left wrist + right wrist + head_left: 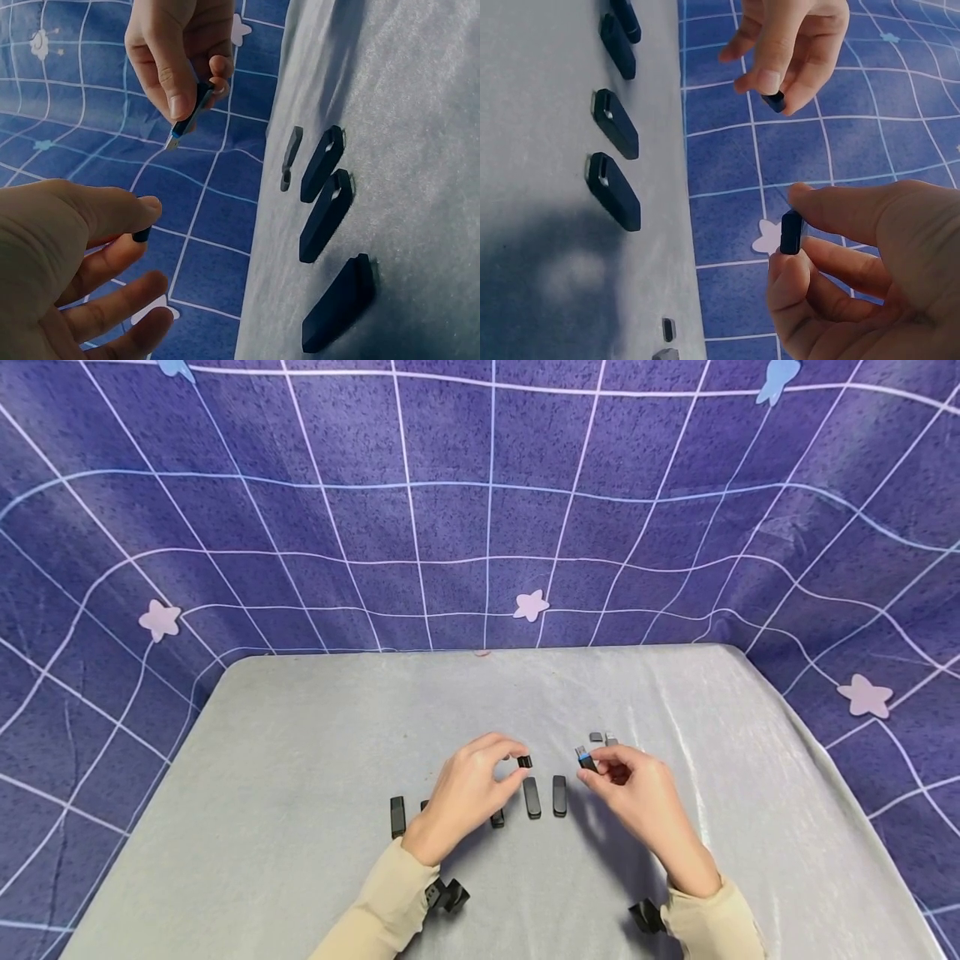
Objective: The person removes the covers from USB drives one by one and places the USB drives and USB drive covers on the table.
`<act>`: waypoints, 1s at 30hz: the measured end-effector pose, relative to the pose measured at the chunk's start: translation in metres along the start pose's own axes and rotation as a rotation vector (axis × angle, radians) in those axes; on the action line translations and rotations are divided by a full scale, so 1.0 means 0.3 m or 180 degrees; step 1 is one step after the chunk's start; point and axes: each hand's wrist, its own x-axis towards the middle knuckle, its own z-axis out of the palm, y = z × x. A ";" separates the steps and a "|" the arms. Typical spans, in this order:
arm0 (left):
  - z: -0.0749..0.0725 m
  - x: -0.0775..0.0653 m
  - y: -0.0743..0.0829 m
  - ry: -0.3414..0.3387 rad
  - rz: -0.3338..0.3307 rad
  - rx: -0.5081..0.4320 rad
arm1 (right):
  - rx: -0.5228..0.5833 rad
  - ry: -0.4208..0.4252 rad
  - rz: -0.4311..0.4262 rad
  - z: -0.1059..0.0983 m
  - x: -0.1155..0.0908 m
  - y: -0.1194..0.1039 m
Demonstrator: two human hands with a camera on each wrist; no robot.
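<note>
Between its thumb and forefinger my left hand [472, 781] pinches a small black cap [525, 762], held up over the table. My right hand [637, 789] pinches a black USB stick [587, 762] with a blue band; its bare metal plug points away from the fingers, toward the upper left in the head view. A gap separates the cap from the plug. In the left wrist view the metal plug [172, 141] shows plainly. Below the hands lie two black USB sticks [532, 797] [559, 796] side by side, apart from each other.
More black sticks [397, 816] lie to the left, some partly hidden by my left hand. Behind my right hand lie a small grey cap [596, 737] and a grey stick with a metal plug [611, 739]. A grey cloth [300, 735] covers the table; a purple patterned curtain [450, 518] surrounds it.
</note>
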 end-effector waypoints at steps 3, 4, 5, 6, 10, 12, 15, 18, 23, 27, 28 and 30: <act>0.001 0.004 -0.001 -0.0048 0.0017 0.0017 | -0.0016 0.0001 -0.0020 0.005 0.002 0.004; 0.001 0.006 -0.001 -0.0067 0.0024 0.0024 | -0.0021 0.0001 -0.0018 0.007 0.004 0.006; 0.002 0.009 -0.002 -0.0088 0.0033 0.0042 | -0.0030 -0.0001 -0.0019 0.008 0.005 0.009; 0.003 0.012 -0.003 -0.0116 0.0042 0.0055 | -0.0036 -0.0006 -0.0017 0.009 0.006 0.011; 0.007 0.028 -0.005 -0.0280 0.0043 0.0143 | -0.0075 -0.0070 0.0018 0.010 0.012 0.019; 0.009 0.036 -0.009 -0.0371 0.0042 0.0200 | -0.0086 -0.0118 0.0032 0.010 0.015 0.020; 0.011 0.047 -0.020 -0.0466 0.0052 0.0268 | -0.0097 -0.0188 0.0049 0.013 0.022 0.020; 0.012 0.056 -0.031 -0.0529 0.0049 0.0292 | -0.0118 -0.0244 0.0074 0.016 0.032 0.017; 0.015 0.075 -0.041 -0.0651 0.0051 0.0366 | -0.0119 -0.0307 0.0107 0.020 0.044 0.016; 0.025 0.096 -0.037 -0.0748 0.0073 0.0353 | -0.0105 -0.0357 0.0102 0.024 0.048 0.022; 0.029 0.102 -0.036 -0.0765 0.0088 0.0346 | -0.0101 -0.0376 0.0099 0.024 0.050 0.024; 0.037 0.114 -0.032 -0.0803 0.0118 0.0366 | -0.0100 -0.0419 0.0099 0.024 0.056 0.025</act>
